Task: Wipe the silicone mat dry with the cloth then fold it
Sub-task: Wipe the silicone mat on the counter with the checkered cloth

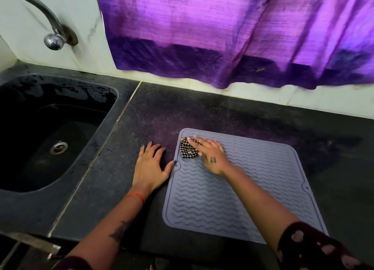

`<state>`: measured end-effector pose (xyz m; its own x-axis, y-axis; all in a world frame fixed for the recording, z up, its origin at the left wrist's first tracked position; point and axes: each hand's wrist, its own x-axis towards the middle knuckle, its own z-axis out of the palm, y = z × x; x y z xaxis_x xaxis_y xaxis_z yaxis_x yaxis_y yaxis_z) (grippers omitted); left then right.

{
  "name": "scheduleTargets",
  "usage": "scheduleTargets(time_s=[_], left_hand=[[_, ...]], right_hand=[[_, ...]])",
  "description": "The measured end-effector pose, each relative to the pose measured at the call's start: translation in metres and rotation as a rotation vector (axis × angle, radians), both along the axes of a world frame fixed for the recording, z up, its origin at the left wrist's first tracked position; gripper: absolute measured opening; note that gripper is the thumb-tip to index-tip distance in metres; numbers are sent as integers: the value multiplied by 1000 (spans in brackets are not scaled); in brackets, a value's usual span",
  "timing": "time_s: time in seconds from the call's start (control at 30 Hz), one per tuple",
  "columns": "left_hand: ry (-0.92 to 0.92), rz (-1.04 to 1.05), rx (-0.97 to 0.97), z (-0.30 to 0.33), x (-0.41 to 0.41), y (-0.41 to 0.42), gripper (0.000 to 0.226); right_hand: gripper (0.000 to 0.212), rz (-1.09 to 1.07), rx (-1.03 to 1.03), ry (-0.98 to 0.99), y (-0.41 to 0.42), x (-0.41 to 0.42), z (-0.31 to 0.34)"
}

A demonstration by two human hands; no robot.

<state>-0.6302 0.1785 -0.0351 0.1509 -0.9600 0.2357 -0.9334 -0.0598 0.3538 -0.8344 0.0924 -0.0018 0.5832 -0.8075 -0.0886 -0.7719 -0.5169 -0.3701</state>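
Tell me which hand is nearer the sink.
Left. The left hand lies flat on the counter between sink and mat; the right hand presses the cloth farther away.

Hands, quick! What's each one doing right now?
Left hand: open, flat on the counter, thumb touching the mat.
Right hand: open, pressing the cloth.

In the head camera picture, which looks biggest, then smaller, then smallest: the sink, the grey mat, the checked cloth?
1. Sink and grey mat: they look about alike, and the sink is cut off at the left edge, so no ranking.
2. Checked cloth: clearly smallest, partly under the right hand.
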Motion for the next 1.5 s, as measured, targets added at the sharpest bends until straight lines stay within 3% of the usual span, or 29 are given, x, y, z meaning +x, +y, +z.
scheduleTargets(time_s=[0.13,0.2,0.3,0.37,0.4,0.5,0.6,0.73,0.83,0.9,1.0,1.17,1.33,1.5], left_hand=[[-1,3,13,1,-1,1,74],[8,7,9,0,0,1,74],[8,7,7,0,0,1,74],[11,5,6,0,0,1,74],[11,4,6,0,0,1,74],[4,6,4,-1,0,0,74],[3,8,4,0,0,0,74],[13,6,7,0,0,0,76],[14,10,8,0,0,0,77],[10,10,6,0,0,0,77],[8,9,11,0,0,0,77],[1,8,12,0,0,0,76],[5,9,1,0,0,0,75],[2,13,5,0,0,0,75]], right_hand=[[54,-30,189,-362,-8,-8,22],[42,-206,203,-590,-2,-17,32],[31,-618,449,-1110,-2,-32,40],[28,-789,588,-1321,-10,-41,41],[30,-799,610,-1317,-13,-45,42],[55,-734,547,-1055,-14,-45,44],[46,-583,403,-815,-14,-32,48],[45,-254,118,-293,-20,-13,38],[41,-195,-105,35,-18,-8,26],[40,-212,-217,62,-15,-6,24],[39,-195,-197,36,-12,-6,15],[38,-291,188,-305,-30,-15,28],[44,-215,-118,-19,-17,-11,5],[55,-151,-127,-25,-14,-17,-7]])
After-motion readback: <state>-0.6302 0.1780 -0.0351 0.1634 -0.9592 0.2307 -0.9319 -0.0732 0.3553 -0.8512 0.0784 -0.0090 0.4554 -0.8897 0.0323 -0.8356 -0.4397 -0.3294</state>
